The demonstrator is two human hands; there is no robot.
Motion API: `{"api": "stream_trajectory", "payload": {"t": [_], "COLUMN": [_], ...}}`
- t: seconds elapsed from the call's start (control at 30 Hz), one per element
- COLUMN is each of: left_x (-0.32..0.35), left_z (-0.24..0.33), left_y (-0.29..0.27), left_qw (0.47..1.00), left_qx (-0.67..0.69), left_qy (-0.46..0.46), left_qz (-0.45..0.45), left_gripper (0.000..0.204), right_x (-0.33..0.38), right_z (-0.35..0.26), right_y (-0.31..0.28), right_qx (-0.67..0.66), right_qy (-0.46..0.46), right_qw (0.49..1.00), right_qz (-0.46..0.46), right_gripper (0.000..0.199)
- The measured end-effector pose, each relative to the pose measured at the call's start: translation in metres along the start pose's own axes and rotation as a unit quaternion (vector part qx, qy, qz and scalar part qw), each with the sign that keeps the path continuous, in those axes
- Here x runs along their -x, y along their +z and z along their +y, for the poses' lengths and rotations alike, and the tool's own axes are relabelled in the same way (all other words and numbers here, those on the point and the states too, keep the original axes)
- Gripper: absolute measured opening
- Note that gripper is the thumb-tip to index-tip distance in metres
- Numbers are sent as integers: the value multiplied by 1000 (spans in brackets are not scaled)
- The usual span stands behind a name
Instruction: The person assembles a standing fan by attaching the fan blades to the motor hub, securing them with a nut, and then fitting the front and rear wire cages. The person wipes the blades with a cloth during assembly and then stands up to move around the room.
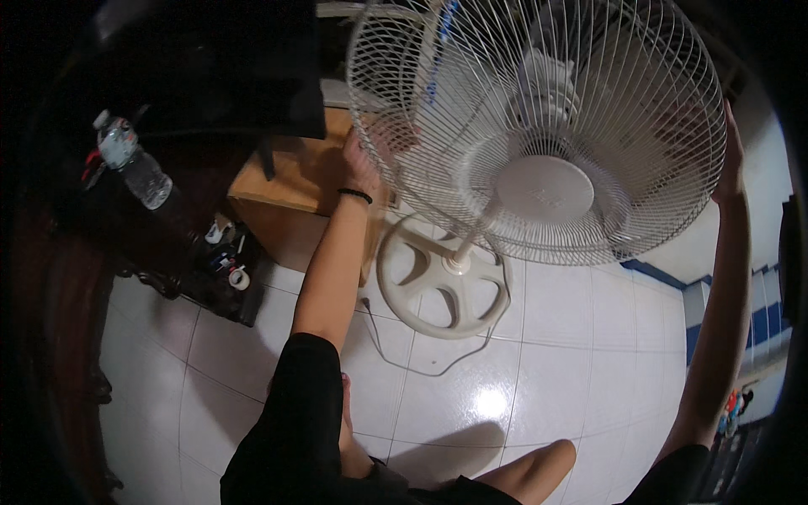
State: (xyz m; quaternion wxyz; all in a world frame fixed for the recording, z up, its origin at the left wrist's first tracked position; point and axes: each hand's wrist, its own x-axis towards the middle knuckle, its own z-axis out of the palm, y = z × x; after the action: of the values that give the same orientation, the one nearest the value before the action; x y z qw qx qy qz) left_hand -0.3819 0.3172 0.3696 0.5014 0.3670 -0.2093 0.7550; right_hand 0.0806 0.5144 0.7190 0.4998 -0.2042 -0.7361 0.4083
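Observation:
A standing fan fills the upper right, its wire guard (543, 189) facing up toward me with a pale round cap in the middle. Below it, a short pole meets the round off-white base (396, 273), which rests on the floor. My left hand (362, 164), a dark band at its wrist, grips the left rim of the guard; its fingers are partly behind the wires. Across from it, my right hand (730, 164) is closed on the right rim, its fingers seen only dimly through the mesh.
The fan's power cord (431, 370) loops over the white tiled floor (555, 387), its plug near the base. At left, a wooden box (286, 210) adjoins a dark cabinet holding a plastic bottle (139, 164) and a tape roll (239, 279). Blue-and-white steps (749, 311) stand at right.

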Motion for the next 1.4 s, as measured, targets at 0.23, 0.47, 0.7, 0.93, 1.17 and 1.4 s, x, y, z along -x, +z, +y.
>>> {"api": "stream_trajectory", "payload": {"t": [0.23,0.47,0.7,0.93,1.17,1.4], "left_x": [-81,-177,-185,-203,-225,-232], "left_z": [40,82,119,155,189,194], "left_y": [153,234,188,181,173,174], "left_qw": [737,673,672,813,794,788], "left_qx": [-646,-726,-728,-483,-536,-524], "left_qy": [163,-127,-96,-312,-283,-314], "left_qz": [112,58,95,-88,-50,-76], "left_gripper": [54,68,56,59,57,55], "right_x": [5,71,88,123,132,125], "right_z": [18,141,168,185,220,235], "right_y": [-5,-48,-19,-14,18,32], "right_qx": [3,-258,-346,-368,-497,-496], "right_qy": [-20,136,85,164,81,107], "right_qw": [999,956,903,910,858,861], "right_qz": [47,-20,-240,-102,-103,20], "right_gripper": [78,71,94,98,92,60]}}
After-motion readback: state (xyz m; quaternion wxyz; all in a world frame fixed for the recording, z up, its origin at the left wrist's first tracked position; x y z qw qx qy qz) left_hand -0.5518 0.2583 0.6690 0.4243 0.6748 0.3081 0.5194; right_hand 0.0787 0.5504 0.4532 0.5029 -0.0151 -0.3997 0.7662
